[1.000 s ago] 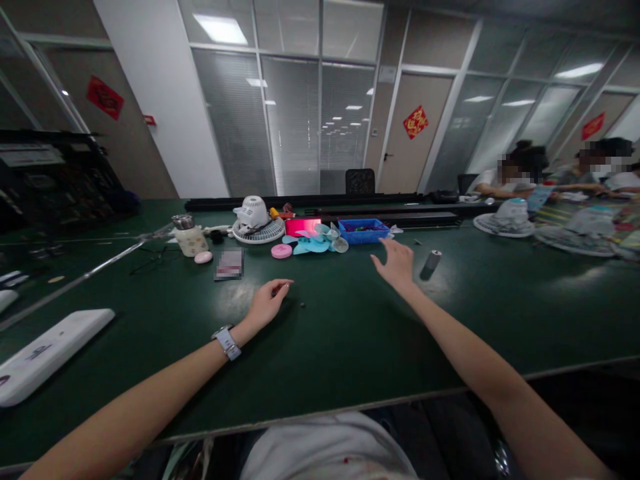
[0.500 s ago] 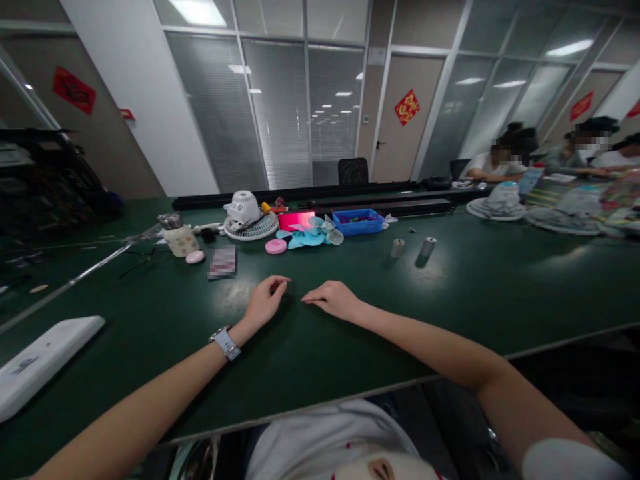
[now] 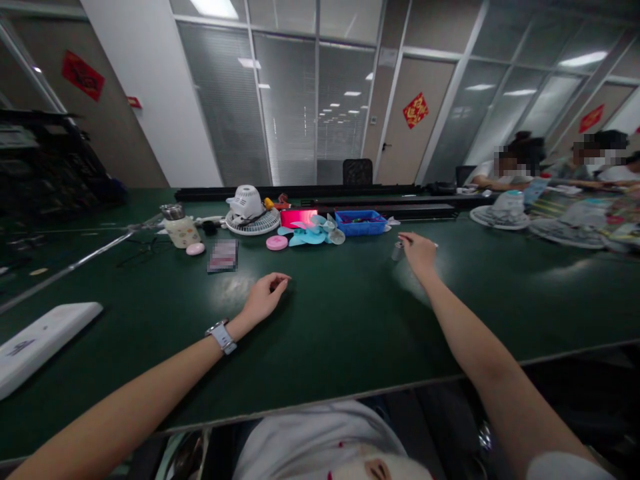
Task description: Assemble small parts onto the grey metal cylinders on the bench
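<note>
On the green table, my left hand (image 3: 267,295) rests with loosely curled fingers, holding nothing visible; a watch (image 3: 221,337) is on its wrist. My right hand (image 3: 419,255) is stretched forward to the right, its fingers extended at the top of a small grey metal cylinder (image 3: 397,252) that looks like a battery. Whether the fingertips touch it cannot be made out. The cylinder stands upright. A second similar cylinder is mostly hidden behind my right hand.
Along the back lie a white fan part (image 3: 253,220), light-blue fan blades (image 3: 310,233), a pink round lid (image 3: 277,243) and a blue bin (image 3: 361,231). A patterned bottle (image 3: 182,231) stands left; a white case (image 3: 47,340) lies nearer. People sit at the far right.
My right hand has moved away from beside the left hand, forward and right to the metal cylinders. My left hand has stayed in place. The view has shifted slightly.
</note>
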Tool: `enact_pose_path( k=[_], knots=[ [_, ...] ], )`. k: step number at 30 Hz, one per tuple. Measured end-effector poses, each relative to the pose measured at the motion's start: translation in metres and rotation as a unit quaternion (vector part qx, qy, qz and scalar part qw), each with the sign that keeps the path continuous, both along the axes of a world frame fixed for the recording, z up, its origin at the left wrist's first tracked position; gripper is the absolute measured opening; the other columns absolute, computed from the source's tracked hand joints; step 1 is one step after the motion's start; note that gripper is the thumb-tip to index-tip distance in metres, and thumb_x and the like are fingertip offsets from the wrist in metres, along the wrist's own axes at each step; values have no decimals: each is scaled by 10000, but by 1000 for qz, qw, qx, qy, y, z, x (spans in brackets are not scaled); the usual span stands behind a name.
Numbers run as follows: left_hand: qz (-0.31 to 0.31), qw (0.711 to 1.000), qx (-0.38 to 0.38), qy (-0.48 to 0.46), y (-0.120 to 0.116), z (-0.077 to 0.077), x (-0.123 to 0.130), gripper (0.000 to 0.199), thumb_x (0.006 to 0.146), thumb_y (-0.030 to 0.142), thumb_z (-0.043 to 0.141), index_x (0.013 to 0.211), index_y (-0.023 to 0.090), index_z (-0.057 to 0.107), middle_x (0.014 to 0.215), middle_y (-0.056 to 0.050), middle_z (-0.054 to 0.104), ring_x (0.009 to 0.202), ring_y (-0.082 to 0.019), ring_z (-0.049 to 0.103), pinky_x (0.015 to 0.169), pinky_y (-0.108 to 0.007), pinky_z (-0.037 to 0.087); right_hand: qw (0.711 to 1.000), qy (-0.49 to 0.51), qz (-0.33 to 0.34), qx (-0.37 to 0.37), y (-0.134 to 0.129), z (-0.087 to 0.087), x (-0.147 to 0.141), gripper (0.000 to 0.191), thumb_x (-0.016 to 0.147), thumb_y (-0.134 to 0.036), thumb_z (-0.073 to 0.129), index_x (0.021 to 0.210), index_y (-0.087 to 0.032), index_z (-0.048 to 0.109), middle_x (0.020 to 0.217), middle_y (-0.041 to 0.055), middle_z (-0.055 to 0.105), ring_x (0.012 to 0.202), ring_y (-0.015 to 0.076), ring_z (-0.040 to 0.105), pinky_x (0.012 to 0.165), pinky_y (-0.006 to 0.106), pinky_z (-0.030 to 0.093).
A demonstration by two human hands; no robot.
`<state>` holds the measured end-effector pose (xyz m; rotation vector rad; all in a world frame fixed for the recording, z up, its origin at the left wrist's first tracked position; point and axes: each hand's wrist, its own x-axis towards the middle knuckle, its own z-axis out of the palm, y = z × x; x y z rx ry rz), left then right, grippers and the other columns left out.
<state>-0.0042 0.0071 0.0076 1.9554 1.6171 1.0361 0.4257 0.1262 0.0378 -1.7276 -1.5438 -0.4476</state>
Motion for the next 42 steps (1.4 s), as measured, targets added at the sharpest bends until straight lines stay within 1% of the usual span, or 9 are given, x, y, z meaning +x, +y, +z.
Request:
enact_pose_path(
  k=[5,8,19,25,30,34,38,42],
  knots=[
    [-5,1000,3,4,-2,3,1,381,880,431,481,1065,176,694,1000,-79,719,865,-222,648,794,-352,499,999,-6,-3,-44,0,0,-10,294,929,-300,542,1091,-209,770,1042,113,757,884,270,678,773,343,455],
    [-9,1000,4,5,-2,4,1,379,882,429,481,1062,173,695,983,-78,718,857,-219,648,789,-350,502,998,-5,-10,-58,0,1,-13,303,939,-301,530,1106,-211,766,1043,114,756,907,274,679,786,347,456],
    [-18,1000,13,17,2,-3,-2,366,894,425,489,1067,185,706,970,-69,711,874,-214,639,782,-340,497,996,-10,-29,-83,6,3,-8,320,928,-280,524,1126,-193,760,1030,146,752,897,278,678,797,364,475],
    [-24,999,12,18,4,-5,-3,368,890,427,495,1081,189,701,951,-74,712,876,-220,638,781,-348,497,997,-6,7,-78,8,4,-6,314,926,-256,529,1129,-180,756,1063,140,747,939,279,682,852,375,486],
    [-23,999,15,22,4,-5,-3,365,882,426,502,1071,187,702,941,-74,704,867,-219,631,768,-345,495,996,-14,22,-89,8,4,-8,319,925,-252,548,1168,-172,738,1096,133,741,974,280,680,879,379,489],
    [-24,999,16,25,4,-6,-3,363,881,430,504,1071,190,699,939,-70,700,879,-219,627,772,-343,489,996,-14,30,-87,8,3,-8,335,928,-242,522,1173,-161,734,1082,143,743,956,278,676,886,388,485],
    [-25,999,17,26,3,-6,-3,356,882,429,507,1073,195,697,947,-66,702,887,-218,628,786,-348,488,997,20,37,-69,9,1,-6,342,922,-239,504,1155,-160,741,1076,149,742,968,284,673,899,402,489],
    [-26,999,17,31,2,-4,-2,355,877,425,514,1078,194,693,946,-65,701,895,-221,633,772,-343,494,995,61,38,-65,10,-1,-3,351,907,-227,503,1159,-164,739,1113,133,736,1011,273,669,927,382,484]
  ],
)
